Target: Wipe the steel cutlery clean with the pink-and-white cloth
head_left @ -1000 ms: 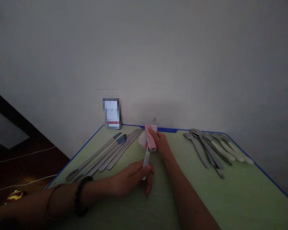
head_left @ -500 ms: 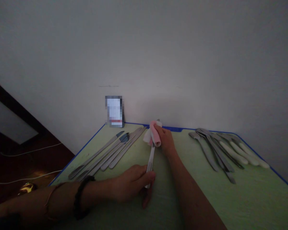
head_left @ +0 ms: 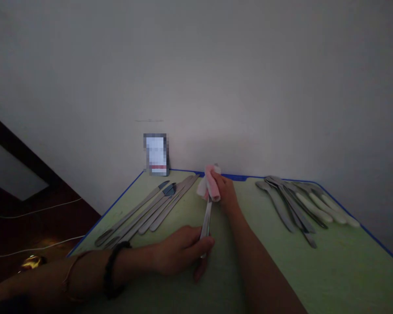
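In the head view, my left hand [head_left: 183, 248] grips the lower end of a metal table knife [head_left: 206, 222], thumb on top of the handle. The knife points away from me, tilted slightly right. My right hand [head_left: 225, 189] pinches a folded pink and white cloth [head_left: 212, 185] around its far part, hiding most of the blade. Only a small tip shows beyond the cloth. Left of the cloth, several metal table knives [head_left: 153, 208] lie side by side, their lower ends partly behind my left wrist. Several spoons and other cutlery [head_left: 281, 205] lie overlapping on the right.
A green tabletop [head_left: 347, 270] with a blue edge stands against a grey wall [head_left: 249, 78]. At the back left, a phone with a blurred screen [head_left: 156, 153] leans on the wall. White-handled cutlery [head_left: 329, 211] lies near the right edge. White cables [head_left: 36, 250] run across the dark floor.
The cloth has slid along the knife towards its tip, so more of the handle shows and less of the tip. My left hand has come slightly nearer me. The view has shifted a little.
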`<state>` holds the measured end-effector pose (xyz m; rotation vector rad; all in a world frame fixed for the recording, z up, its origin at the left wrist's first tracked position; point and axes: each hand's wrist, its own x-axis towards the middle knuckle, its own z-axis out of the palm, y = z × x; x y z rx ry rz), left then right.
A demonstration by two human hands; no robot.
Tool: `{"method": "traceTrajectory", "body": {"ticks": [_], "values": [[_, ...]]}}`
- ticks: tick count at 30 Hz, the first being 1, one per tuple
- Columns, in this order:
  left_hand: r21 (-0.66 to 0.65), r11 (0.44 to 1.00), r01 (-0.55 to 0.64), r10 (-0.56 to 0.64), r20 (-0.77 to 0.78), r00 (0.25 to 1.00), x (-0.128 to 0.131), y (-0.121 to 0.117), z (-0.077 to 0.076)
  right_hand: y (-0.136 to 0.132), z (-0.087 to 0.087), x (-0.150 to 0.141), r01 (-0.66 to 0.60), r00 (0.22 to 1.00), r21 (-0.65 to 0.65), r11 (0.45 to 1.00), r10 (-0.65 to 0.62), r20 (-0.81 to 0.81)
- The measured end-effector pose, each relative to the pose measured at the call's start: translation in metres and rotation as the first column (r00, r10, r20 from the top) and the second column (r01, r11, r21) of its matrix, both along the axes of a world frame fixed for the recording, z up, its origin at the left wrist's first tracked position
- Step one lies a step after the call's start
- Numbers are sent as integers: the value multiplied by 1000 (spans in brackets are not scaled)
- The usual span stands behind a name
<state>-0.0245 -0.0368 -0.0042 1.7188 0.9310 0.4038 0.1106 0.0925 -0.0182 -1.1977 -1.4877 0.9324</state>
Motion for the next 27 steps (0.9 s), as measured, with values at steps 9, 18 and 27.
{"method": "traceTrajectory", "body": {"ticks": [9,18,27], "values": [[-56,993,-106,106,4,994,3,1,1,-7,4,-3,-108,983,-64,992,116,142],[-84,988,-128,128,5,992,3,3,-2,-6,0,-2,13,999,-102,995,-9,31],[-151,979,-133,145,69,987,5,4,1,0,-4,0,65,965,-164,984,-104,-240]]}}
